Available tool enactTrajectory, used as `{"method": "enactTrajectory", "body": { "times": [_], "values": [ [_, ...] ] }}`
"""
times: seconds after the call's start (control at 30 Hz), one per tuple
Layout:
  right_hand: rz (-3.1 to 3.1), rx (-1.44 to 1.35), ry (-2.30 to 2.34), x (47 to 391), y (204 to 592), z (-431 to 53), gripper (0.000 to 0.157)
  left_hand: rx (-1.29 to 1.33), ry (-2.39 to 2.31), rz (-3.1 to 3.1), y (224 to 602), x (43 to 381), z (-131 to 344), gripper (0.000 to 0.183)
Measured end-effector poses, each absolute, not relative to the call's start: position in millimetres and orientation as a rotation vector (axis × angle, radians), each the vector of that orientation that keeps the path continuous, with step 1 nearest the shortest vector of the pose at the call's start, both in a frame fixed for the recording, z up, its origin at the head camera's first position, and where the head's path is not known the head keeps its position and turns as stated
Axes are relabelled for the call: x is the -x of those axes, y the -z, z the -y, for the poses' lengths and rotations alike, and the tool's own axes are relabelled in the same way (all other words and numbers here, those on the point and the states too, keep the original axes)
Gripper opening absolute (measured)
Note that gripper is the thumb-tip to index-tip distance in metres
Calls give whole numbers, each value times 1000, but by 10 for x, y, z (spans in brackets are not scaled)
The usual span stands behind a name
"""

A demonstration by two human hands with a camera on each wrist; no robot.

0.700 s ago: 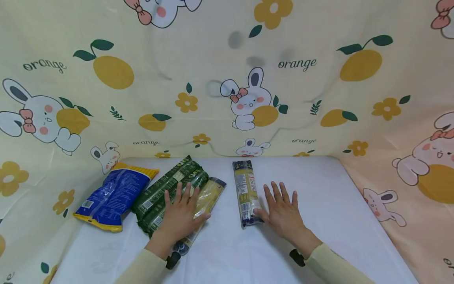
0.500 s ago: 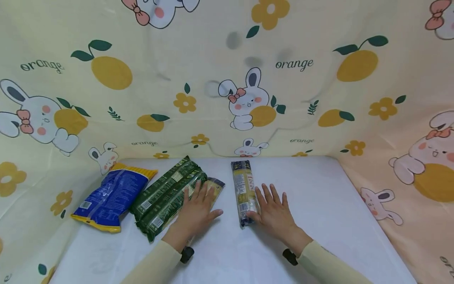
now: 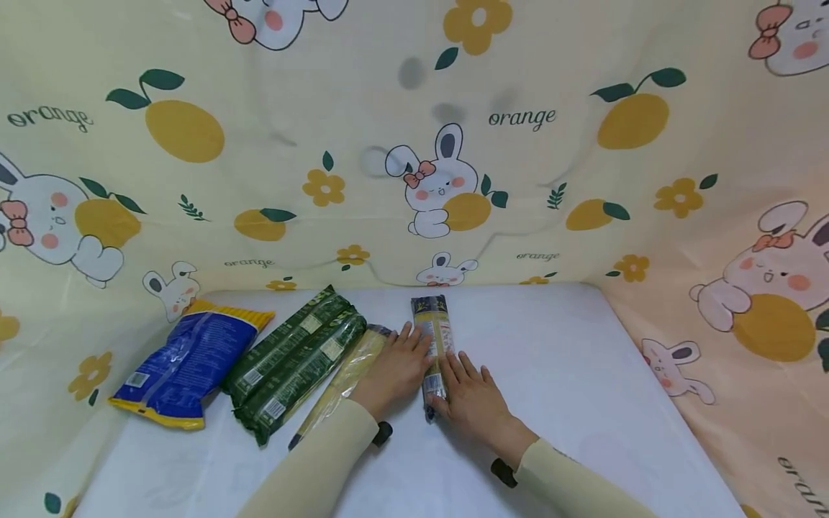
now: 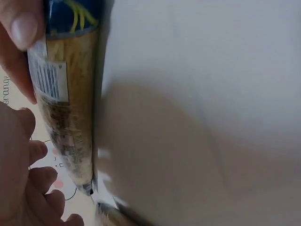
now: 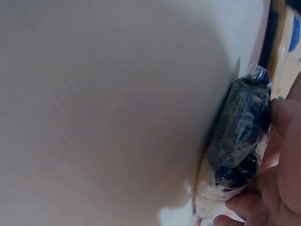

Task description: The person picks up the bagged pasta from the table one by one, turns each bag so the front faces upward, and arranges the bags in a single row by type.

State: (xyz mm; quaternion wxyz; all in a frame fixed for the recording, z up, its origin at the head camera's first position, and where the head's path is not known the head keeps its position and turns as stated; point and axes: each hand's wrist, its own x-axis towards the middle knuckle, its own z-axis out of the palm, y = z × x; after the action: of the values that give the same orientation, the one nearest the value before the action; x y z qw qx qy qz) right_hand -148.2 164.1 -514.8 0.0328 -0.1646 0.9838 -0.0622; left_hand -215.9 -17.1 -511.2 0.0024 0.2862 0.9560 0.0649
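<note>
A slim clear pack of dried noodles (image 3: 434, 385) with navy ends lies lengthwise on the white table between my hands. My left hand (image 3: 398, 367) reaches over to its left side, fingers stretched out and fingertips at the wrapper. On the other side my right hand (image 3: 476, 403) lies with straight fingers along the pack and the thumb at its near end. In the left wrist view a barcode shows on the noodle pack (image 4: 73, 117); the right wrist view shows its crumpled navy end (image 5: 240, 136). A second yellow noodle pack (image 3: 346, 374) lies partly under my left forearm.
Two long dark green packs (image 3: 294, 363) lie side by side, slanted, left of the second noodle pack. Farther left is a blue bag (image 3: 191, 367) with yellow ends. A printed cloth (image 3: 363, 86) rises behind the white table (image 3: 550, 345).
My left hand has moved right, off the green packs and second noodle pack, to the upright-lying noodle pack. My right hand has shifted left against that pack. The view has turned slightly right.
</note>
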Motion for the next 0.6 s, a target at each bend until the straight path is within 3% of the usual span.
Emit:
{"method": "enactTrajectory", "body": {
  "times": [0.33, 0.6],
  "values": [
    [-3083, 575, 226, 998, 5140, -1638, 76, -956, -248, -2896, 5172, 1832, 156, 58],
    [-3159, 574, 335, 741, 5107, -1687, 59, -1044, -157, -2946, 5077, 1728, 201, 49]
  ]
}}
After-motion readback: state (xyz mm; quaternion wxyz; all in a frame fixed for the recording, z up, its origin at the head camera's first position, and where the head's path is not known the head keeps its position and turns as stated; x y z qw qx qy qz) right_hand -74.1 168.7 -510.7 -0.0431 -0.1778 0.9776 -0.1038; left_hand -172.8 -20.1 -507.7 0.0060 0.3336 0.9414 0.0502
